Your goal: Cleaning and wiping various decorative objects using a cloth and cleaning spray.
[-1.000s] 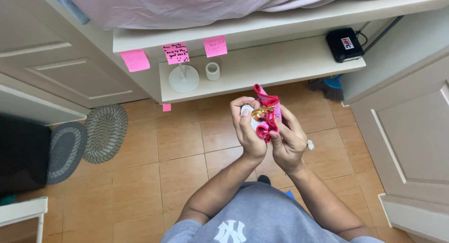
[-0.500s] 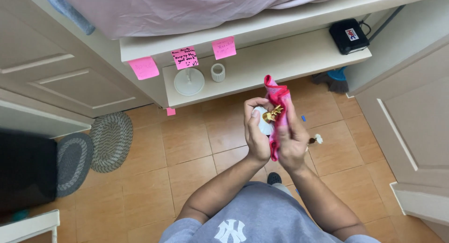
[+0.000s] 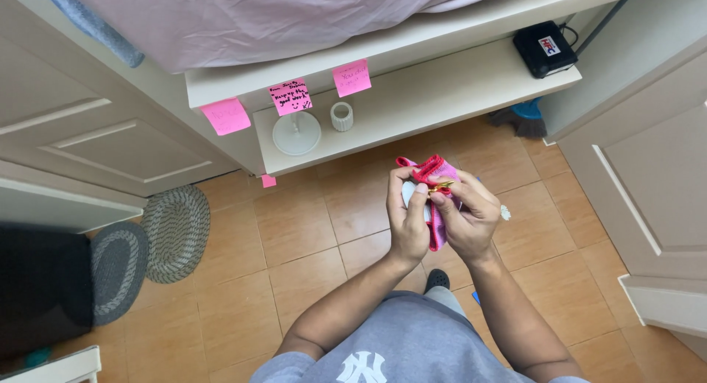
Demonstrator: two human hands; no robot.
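The pink cloth item (image 3: 434, 199) sits in the middle of the view, held between both hands above the tiled floor (image 3: 309, 228). A small gold clip-like piece (image 3: 442, 184) lies at its upper part, and something white (image 3: 407, 195) shows under the left thumb; what it is I cannot tell. The left hand (image 3: 407, 221) is closed around the item from the 9 o'clock side. The right hand (image 3: 464, 217) pinches the gold piece with thumb and forefinger from 3 o'clock. Compared with half a second ago, the cloth no longer stands up tall; it is now folded down and gathered closer between the fingers, so the work seems to concentrate on the gold piece. At 11 o'clock a shelf (image 3: 456, 96) carries a white round stand (image 3: 296, 132) and a small cup (image 3: 341, 116), with pink sticky notes (image 3: 289, 97) above. A black box (image 3: 545, 49) rests at 1 o'clock. The lower cloth is hidden behind the palms.
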